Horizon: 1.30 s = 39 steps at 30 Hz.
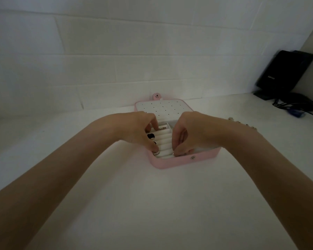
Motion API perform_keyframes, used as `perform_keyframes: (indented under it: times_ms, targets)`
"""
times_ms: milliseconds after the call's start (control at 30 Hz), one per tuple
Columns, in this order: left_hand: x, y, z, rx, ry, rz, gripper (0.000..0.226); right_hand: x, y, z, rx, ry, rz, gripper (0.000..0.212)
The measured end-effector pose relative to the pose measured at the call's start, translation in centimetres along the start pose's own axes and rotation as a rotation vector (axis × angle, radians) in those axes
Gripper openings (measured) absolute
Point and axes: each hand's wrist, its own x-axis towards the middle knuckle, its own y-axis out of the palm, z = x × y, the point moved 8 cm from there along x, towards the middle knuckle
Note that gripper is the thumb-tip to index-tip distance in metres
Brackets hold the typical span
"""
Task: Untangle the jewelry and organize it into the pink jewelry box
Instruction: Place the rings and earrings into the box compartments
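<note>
Two bare forearms reach out over the pale table [152, 204], converging on the pink jewelry box [170, 162], which lies open near the middle of the surface, its front wall with a small metal snap [193, 157] facing the person.

The left hand [135, 130] comes down over the left side of the box, fingers curled; its fingertips pinch a small silver ring [156, 152] at the nearest slot of the white ring rolls [163, 141]. The right hand [190, 134] is bent over the right side, its fingers also curled tight, the grip narrow, tips pressed down at the front row where a bit of metal [173, 153] glints; what exactly it pinches there I cannot tell. The two hands are close but not touching.

Between them, two dark-stoned rings [150, 136] sit tucked in the rolls just beside the left fingers. Behind the rolls, a small compartment holds some light beaded pieces [162, 127].

The lid [163, 107] lies back flat towards the wall, its white lining dotted with earring holes, a pink tab with a snap [157, 96] at its far edge.

To the right of the right wrist, a beaded chain [242, 123] trails on the table. Farther off in the right corner stands a black device [285, 71] with dark cables [300, 107] beside it. A white brick wall [116, 51] runs behind.
</note>
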Motion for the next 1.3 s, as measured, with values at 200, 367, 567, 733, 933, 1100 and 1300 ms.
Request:
perform_keyframes:
  times_ms: [200, 367, 567, 733, 933, 1100, 1300]
  targets:
    - [-0.1, -0.1, 0.0, -0.003, -0.005, -0.020, 0.062, 0.2, 0.1, 0.2, -0.069, 0.003, -0.028, 0.010]
    - [0.2, -1.6, -0.7, 0.011, 0.033, -0.095, 0.056, -0.6, -2.7, -1.4, 0.255, -0.009, -0.123, 0.008]
    - [2.0, -1.6, -5.5, -0.066, 0.228, -0.067, 0.034, -1.7, -5.4, -5.9, 0.342, 0.085, -0.268, 0.011]
    - [4.1, 0.1, -9.2, -0.044, 0.351, -0.012, 0.023, -3.2, -6.6, -11.2, 0.183, 0.236, -0.400, 0.013]
    - [6.1, 0.2, -9.8, -0.038, 0.366, -0.051, 0.023, -3.8, -6.3, -16.3, -0.046, 0.397, -0.508, 0.022]
    - [7.8, 0.1, -11.4, -0.063, 0.398, -0.074, 0.015, -3.8, -6.0, -18.2, -0.100, 0.410, -0.495, 0.036]
    - [9.4, 1.3, -13.0, -0.017, 0.422, -0.022, 0.016, -2.6, -4.9, -18.6, -0.124, 0.348, -0.392, 0.031]
